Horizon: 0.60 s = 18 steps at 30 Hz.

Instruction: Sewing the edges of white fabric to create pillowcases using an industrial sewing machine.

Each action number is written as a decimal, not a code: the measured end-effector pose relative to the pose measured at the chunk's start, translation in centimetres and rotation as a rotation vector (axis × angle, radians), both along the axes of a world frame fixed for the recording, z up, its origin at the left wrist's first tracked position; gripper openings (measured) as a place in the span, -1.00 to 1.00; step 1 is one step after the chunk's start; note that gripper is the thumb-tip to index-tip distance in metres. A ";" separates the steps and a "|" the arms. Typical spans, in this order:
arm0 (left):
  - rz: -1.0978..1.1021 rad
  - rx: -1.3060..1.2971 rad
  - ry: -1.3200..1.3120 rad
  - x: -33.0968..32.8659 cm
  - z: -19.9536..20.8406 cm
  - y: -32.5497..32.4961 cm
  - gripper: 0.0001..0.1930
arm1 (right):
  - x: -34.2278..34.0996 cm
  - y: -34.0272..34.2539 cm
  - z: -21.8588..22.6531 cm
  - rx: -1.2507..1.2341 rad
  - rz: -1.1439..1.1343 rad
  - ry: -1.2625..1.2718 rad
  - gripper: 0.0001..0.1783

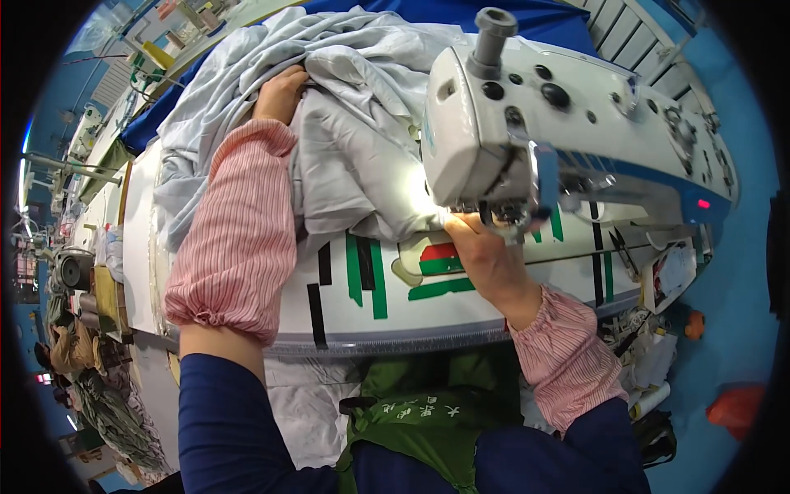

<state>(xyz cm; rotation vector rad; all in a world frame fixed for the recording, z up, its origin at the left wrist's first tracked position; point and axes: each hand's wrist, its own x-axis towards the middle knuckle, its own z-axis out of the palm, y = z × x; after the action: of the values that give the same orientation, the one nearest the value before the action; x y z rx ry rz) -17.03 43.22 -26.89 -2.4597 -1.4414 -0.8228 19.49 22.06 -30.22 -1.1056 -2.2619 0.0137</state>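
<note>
A large heap of light grey cloth lies over the sewing table, its near edge running under the head of a white sewing machine. At the far left of the heap, my left hand is closed on a fold, its fingertips partly buried in the cloth. My right hand is beside the needle area, fingers pressed together at the cloth's edge. The machine head hides part of these fingertips and the needle. A bright lamp glow falls on the cloth just left of the machine head.
Green and black tape strips mark the white tabletop, with a ruler strip along its front edge. Black-handled snips lie to the right, near a white tray. Piled garments and other workstations stand at left.
</note>
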 end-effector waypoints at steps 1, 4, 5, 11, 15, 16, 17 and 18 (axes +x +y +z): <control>0.116 0.115 -0.040 -1.2 0.7 -1.2 -0.78 | -0.7 -0.1 0.3 0.011 0.018 0.017 -0.83; 0.189 0.340 -0.278 -4.4 6.7 -5.8 -0.86 | -1.5 -0.4 0.2 -0.030 -0.074 0.082 -0.87; 0.167 0.360 -0.424 -5.2 8.8 -8.6 -0.86 | -1.5 -0.1 0.2 -0.036 -0.053 0.098 -0.86; 0.118 0.027 -0.098 -0.9 21.7 -34.3 -0.81 | 0.8 -6.2 0.8 -0.191 -0.094 0.575 -0.72; 0.017 -0.328 -0.172 6.4 21.4 -45.8 -0.79 | -0.8 -13.5 2.6 -0.374 0.019 0.684 -0.73; -0.027 -0.353 -0.166 7.0 20.8 -47.0 -0.80 | -0.8 -14.5 2.1 -0.295 0.025 0.683 -0.78; -0.044 -0.376 -0.191 7.5 19.8 -48.2 -0.81 | -0.6 -15.5 2.7 -0.289 0.026 0.687 -0.78; -0.056 -0.423 -0.216 8.1 19.0 -49.0 -0.82 | -0.5 -16.5 3.4 -0.260 0.029 0.662 -0.80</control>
<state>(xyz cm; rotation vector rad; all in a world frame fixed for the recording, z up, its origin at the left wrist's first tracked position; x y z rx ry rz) -8.94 -5.80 -7.94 -2.7958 -1.7885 -0.8959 18.99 5.60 -26.78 -1.0033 -1.7025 0.6100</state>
